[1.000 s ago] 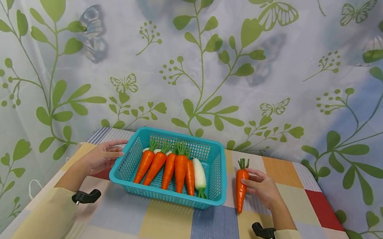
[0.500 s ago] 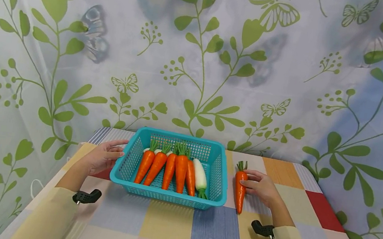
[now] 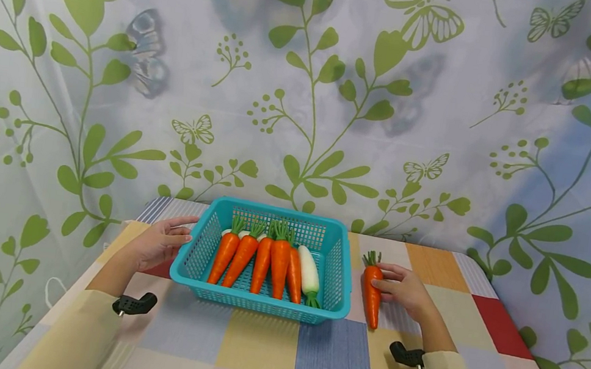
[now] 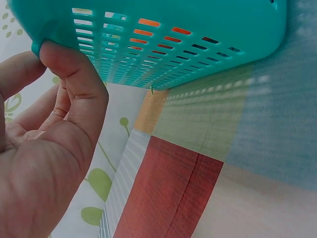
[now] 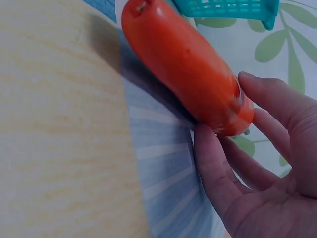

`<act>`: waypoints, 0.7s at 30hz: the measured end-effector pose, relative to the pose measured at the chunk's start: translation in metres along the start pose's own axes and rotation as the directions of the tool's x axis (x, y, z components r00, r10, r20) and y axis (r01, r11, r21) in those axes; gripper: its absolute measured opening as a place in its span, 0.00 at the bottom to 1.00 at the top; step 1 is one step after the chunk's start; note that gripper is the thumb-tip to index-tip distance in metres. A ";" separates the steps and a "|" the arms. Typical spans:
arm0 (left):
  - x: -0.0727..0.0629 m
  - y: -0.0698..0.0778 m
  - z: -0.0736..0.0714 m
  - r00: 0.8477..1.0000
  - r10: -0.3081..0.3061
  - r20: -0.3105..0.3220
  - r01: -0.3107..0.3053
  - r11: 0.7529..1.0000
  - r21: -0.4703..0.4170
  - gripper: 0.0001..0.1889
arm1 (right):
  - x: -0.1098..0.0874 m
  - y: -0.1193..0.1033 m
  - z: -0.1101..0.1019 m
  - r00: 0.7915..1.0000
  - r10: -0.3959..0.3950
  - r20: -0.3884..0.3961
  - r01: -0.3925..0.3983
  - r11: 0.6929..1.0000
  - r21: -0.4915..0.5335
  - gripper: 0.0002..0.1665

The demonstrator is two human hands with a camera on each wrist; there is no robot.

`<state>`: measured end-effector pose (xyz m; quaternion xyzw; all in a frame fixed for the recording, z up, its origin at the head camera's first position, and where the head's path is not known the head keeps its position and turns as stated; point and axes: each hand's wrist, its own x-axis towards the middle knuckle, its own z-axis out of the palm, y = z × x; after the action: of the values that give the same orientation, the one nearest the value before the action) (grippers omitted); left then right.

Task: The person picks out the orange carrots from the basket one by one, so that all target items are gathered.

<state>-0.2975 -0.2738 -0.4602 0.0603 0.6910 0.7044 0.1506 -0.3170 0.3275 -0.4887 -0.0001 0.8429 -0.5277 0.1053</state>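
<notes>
A turquoise plastic basket (image 3: 258, 306) stands at the middle of the table. Several orange carrots (image 3: 242, 261) lie side by side in it, leafy ends away from me, with a white radish (image 3: 308, 269) at their right. Paler white pieces show partly hidden behind the carrots. My left hand (image 3: 161, 245) holds the basket's left rim; the left wrist view has the thumb (image 4: 69, 64) against the rim. To the right of the basket, my right hand (image 3: 404, 290) pinches a single carrot (image 3: 372, 292) between thumb and fingers near its leafy end. Its shadow falls on the cloth beside it.
A patchwork checked tablecloth (image 3: 264, 353) covers the table. Behind it hangs a curtain (image 3: 303, 118) printed with green leaves and butterflies. Each wrist wears a black camera mount (image 3: 134, 303). A thin white cable (image 3: 51, 290) hangs at the table's left edge.
The carrot in my right hand has turned slightly: its leafy end shifted a little left and towards me, its tip a little right. My left hand and the basket stay put.
</notes>
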 end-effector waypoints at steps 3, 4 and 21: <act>-0.001 0.000 0.000 1.000 0.006 0.006 -0.006 1.000 -0.002 0.36 | -0.001 0.000 0.000 1.000 0.010 0.001 -0.010 1.000 0.000 0.39; -0.001 0.000 -0.001 1.000 0.007 0.005 -0.007 1.000 -0.002 0.36 | -0.002 0.000 0.000 1.000 0.011 0.003 -0.011 1.000 0.003 0.39; 0.000 -0.001 -0.001 1.000 0.000 0.009 0.000 1.000 0.017 0.36 | -0.005 -0.001 -0.002 1.000 0.013 -0.020 -0.012 1.000 0.009 0.40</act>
<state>-0.2982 -0.2750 -0.4611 0.0648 0.6961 0.6984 0.1534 -0.3127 0.3294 -0.4860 0.0109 0.8416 -0.5306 0.1003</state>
